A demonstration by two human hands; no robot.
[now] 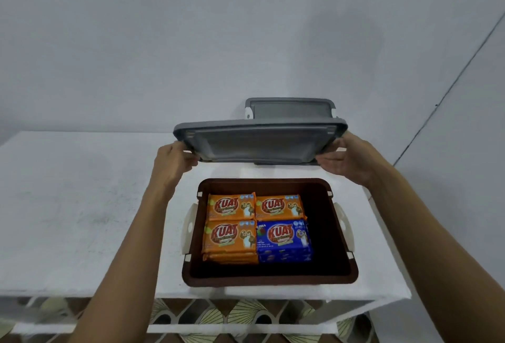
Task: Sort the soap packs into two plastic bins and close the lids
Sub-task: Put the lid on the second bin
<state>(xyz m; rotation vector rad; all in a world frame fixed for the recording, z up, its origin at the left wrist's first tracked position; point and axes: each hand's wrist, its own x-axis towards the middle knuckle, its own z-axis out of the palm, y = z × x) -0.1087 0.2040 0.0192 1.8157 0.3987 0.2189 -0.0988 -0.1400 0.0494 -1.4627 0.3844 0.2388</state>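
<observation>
A brown plastic bin [338, 236] stands open at the table's front edge. Inside it lie three orange soap packs [231, 206] and one blue soap pack [284, 241], flat and side by side. Above and behind the bin a grey lid [259, 140] is held in the air, tilted with its underside toward me. My left hand [172, 162] grips the lid's left edge and my right hand [347, 162] grips its right edge. Behind the lid, a grey bin [289, 109] shows only its upper part.
The bins stand on a white table [68, 219] set against a pale wall [218, 28]. White side latches [345, 226] hang open on the brown bin. A patterned floor [246, 312] shows below the table's front edge.
</observation>
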